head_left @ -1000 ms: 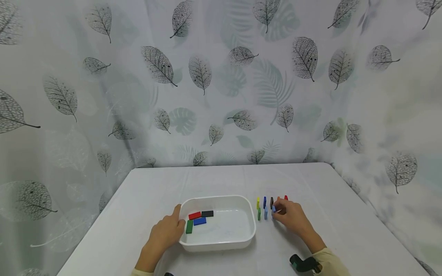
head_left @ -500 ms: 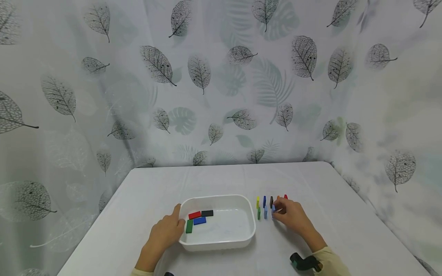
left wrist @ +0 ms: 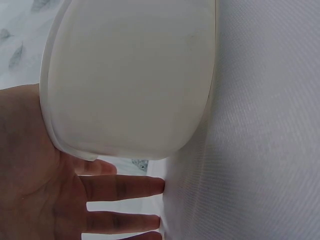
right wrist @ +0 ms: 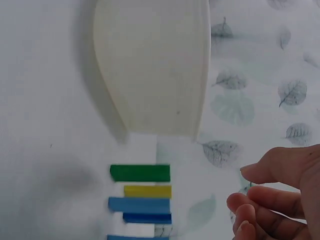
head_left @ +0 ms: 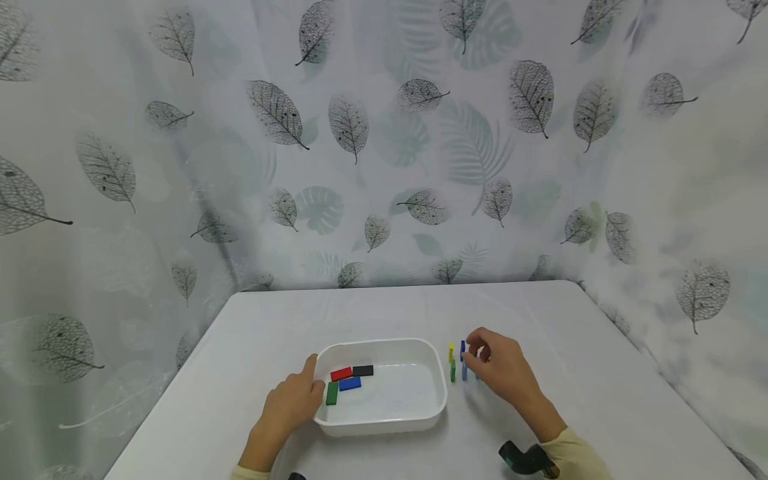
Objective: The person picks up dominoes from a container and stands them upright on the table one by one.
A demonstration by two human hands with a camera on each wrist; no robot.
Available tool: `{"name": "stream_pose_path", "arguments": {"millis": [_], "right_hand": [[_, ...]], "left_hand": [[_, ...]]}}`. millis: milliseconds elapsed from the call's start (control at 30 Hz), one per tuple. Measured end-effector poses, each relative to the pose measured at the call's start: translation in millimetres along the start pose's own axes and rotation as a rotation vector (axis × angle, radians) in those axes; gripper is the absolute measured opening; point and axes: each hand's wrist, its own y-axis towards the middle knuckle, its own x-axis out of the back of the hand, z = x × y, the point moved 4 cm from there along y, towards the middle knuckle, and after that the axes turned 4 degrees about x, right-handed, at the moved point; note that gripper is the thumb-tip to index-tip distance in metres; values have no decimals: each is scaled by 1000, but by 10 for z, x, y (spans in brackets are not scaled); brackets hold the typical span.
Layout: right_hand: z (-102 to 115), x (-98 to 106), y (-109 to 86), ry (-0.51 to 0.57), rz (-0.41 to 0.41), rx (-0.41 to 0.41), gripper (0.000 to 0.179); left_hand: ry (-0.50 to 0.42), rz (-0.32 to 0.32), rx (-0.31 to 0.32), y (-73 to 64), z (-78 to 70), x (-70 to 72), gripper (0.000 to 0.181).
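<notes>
My left hand [head_left: 292, 402] rests against the left end of a white tray [head_left: 441, 395], thumb up at the rim; in the left wrist view its fingers [left wrist: 125, 187] lie straight beside the tray [left wrist: 130, 75]. Red [head_left: 341, 374], black [head_left: 363, 371], blue [head_left: 350, 383] and green [head_left: 332, 393] blocks lie flat in the tray. Right of it stand upright blocks: yellow [head_left: 451, 351], green [head_left: 453, 371], blue [head_left: 462, 347], light blue [head_left: 464, 372]. My right hand [head_left: 499, 367] hovers over this group with fingers [right wrist: 272, 200] loosely curled, holding nothing, and hides the blocks behind it.
The table [head_left: 372, 313] has a white cloth and is walled by leaf-print curtains [head_left: 384, 167] at the back and both sides. A black wrist device [head_left: 523, 460] sits by my right sleeve. The right wrist view shows the standing row [right wrist: 140, 204] beside the tray wall [right wrist: 150, 75].
My right hand has let go of a blue block it was setting upright and lifted up and back, now covering the far blocks. The left hand stays on the tray.
</notes>
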Motion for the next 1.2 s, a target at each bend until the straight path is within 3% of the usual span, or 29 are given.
{"name": "stream_pose_path", "arguments": {"millis": [233,533,833,1200], "right_hand": [[434,-131,93,80,30,125,20],[719,-374,191,151,83,256,20],[881,-582,290,169,147,272,16],[927,-817,359,140,263,248,13]], "left_hand": [[9,1,14,7,9,-9,61],[6,3,16,24,14,-8,61],[5,-6,18,44,17,1,61],[10,4,20,17,5,15,61]]}}
